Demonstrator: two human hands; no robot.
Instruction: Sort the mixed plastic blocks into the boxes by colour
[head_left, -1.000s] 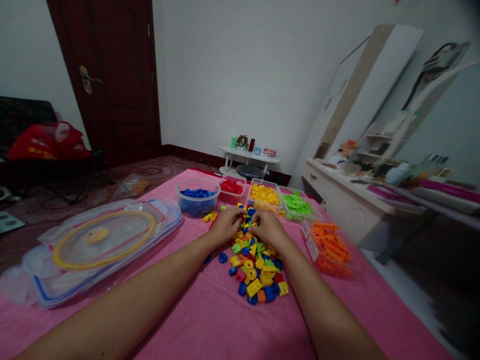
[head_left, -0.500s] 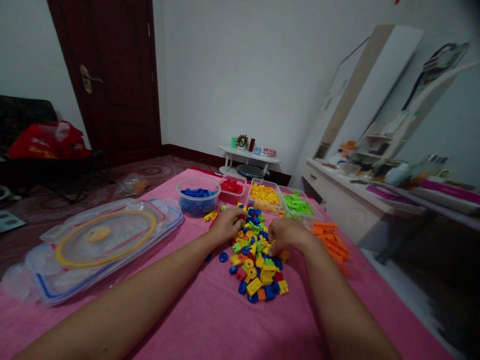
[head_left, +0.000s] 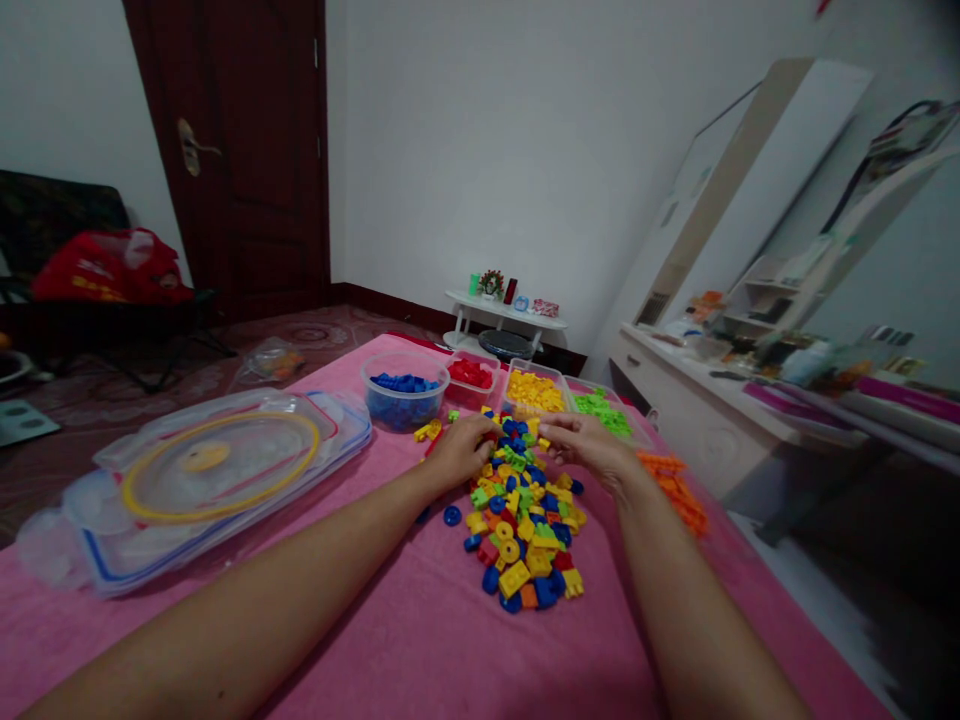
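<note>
A heap of mixed coloured plastic blocks (head_left: 525, 525) lies on the pink cloth (head_left: 420, 640). My left hand (head_left: 461, 450) rests on the heap's far left edge, fingers curled onto the blocks. My right hand (head_left: 589, 445) hovers over the heap's far right side with fingers pinched together; what they hold is too small to make out. Behind the heap stand a round tub of blue blocks (head_left: 405, 390), a red-block box (head_left: 471, 376), a yellow-block box (head_left: 534, 390) and a green-block box (head_left: 604, 410). An orange-block box (head_left: 675, 487) sits right of my right wrist.
Stacked clear lids (head_left: 202, 475), one with a yellow ring, lie on the cloth at left. A single blue round block (head_left: 451, 515) sits beside the heap. A white desk (head_left: 697, 400) with clutter stands at right, a small white stand (head_left: 506, 310) by the far wall, a dark door (head_left: 240, 150) behind.
My right hand lifted from the heap's right side and moved forward toward the far boxes, fingers pinched. The left hand stayed at the heap's far left. The camera shifted slightly.
</note>
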